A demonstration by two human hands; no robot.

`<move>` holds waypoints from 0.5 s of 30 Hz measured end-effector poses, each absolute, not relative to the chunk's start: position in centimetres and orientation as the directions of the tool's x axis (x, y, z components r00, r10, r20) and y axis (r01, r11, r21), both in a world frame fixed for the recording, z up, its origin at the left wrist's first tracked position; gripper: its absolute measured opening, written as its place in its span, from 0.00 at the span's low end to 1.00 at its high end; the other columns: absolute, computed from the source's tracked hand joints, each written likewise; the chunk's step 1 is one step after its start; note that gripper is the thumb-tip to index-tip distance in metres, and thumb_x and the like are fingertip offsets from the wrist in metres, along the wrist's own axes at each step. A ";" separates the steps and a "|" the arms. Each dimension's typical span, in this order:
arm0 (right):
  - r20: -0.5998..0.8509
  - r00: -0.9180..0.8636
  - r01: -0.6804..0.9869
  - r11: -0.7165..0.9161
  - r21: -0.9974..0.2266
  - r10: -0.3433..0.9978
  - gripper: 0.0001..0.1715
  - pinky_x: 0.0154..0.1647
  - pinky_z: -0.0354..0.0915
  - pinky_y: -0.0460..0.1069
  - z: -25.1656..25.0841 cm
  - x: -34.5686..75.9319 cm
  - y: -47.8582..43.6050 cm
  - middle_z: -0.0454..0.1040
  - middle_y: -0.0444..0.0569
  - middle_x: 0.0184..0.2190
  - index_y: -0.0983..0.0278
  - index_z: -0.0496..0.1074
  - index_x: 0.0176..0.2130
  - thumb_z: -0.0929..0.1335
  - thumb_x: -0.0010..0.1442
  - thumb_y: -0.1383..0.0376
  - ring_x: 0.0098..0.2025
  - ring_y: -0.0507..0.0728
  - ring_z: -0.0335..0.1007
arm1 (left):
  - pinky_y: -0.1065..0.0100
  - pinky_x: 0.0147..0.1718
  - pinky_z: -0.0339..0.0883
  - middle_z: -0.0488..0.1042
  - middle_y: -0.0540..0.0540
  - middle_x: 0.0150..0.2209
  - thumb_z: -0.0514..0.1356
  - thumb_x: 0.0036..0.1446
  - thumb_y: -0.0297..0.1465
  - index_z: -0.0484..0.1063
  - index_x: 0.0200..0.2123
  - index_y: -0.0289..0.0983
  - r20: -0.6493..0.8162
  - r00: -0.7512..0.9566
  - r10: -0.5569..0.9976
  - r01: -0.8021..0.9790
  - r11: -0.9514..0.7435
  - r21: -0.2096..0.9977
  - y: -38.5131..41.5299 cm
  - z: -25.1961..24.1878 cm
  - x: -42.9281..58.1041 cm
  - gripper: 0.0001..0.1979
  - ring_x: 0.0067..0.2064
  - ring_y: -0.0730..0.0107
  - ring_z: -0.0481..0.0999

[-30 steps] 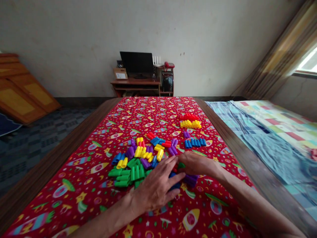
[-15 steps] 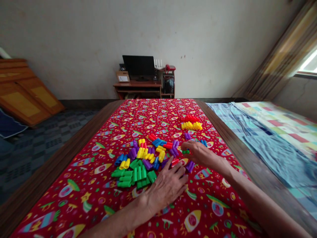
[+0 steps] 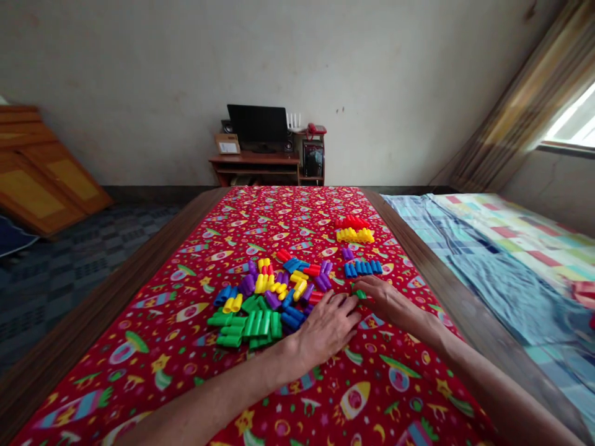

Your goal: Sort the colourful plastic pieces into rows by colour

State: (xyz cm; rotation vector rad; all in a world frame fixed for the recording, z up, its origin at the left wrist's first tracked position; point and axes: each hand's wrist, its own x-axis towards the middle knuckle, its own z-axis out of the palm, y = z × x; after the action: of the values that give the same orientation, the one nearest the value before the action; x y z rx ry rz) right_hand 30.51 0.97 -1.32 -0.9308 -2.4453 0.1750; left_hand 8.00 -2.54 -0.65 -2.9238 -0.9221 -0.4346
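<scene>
My right hand [image 3: 382,300] is palm down at the right, its fingers closed on a small green block [image 3: 360,295] made of joined tubes. My left hand [image 3: 328,325] lies palm down over the right edge of the loose pile, fingers stretched out and fingertips near that green block. Partly under and beside it are blue blocks [image 3: 292,318] and a red block [image 3: 316,298]. Left of it sit several green blocks [image 3: 258,323], with yellow blocks [image 3: 263,284] and purple blocks [image 3: 248,285] behind. Beyond my right hand runs a row of blue blocks [image 3: 363,268].
Farther back are a yellow row [image 3: 355,236], a red row [image 3: 352,222] and a purple block [image 3: 347,254]. A red patterned cloth [image 3: 186,353] covers the table. A bed [image 3: 493,266] stands at the right, and a desk with a monitor [image 3: 258,127] against the wall.
My right hand has drawn back toward me and uncovered the blue row. My left hand has shifted right, close to the right hand, exposing blue blocks at the pile's edge.
</scene>
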 end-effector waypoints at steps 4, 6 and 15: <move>0.342 -0.607 0.651 0.696 -0.304 0.717 0.09 0.40 0.69 0.50 -0.8 29.0 1.5 0.74 0.53 0.40 0.64 0.69 0.43 0.66 0.61 0.71 0.40 0.56 0.72 | 0.56 0.57 0.59 0.72 0.41 0.51 0.53 0.65 0.31 0.70 0.46 0.37 0.293 0.732 0.615 0.636 -0.771 0.030 -2.8 -2.3 6.7 0.10 0.55 0.60 0.70; 0.338 -0.599 0.678 0.684 -0.269 0.726 0.07 0.39 0.68 0.50 -0.7 28.5 1.4 0.74 0.54 0.40 0.65 0.69 0.42 0.66 0.61 0.71 0.40 0.57 0.72 | 0.55 0.58 0.58 0.72 0.41 0.51 0.53 0.65 0.33 0.70 0.47 0.37 0.311 0.718 0.623 0.638 -0.768 0.065 -3.1 -2.3 5.7 0.11 0.55 0.59 0.70; 0.432 -0.582 0.685 0.701 -0.197 0.689 0.12 0.31 0.60 0.46 2.1 26.4 0.2 0.74 0.50 0.29 0.66 0.71 0.37 0.61 0.68 0.64 0.30 0.53 0.70 | 0.60 0.56 0.64 0.77 0.46 0.44 0.50 0.67 0.30 0.74 0.43 0.38 0.415 0.707 0.572 0.576 -0.807 0.129 -2.3 2.5 1.7 0.12 0.48 0.65 0.74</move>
State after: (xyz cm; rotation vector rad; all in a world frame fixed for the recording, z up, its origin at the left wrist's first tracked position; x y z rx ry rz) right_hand 26.38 0.24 2.13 -1.0548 -2.4280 0.0126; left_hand 1.73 -2.34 2.45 -2.8933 -0.9727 -0.6985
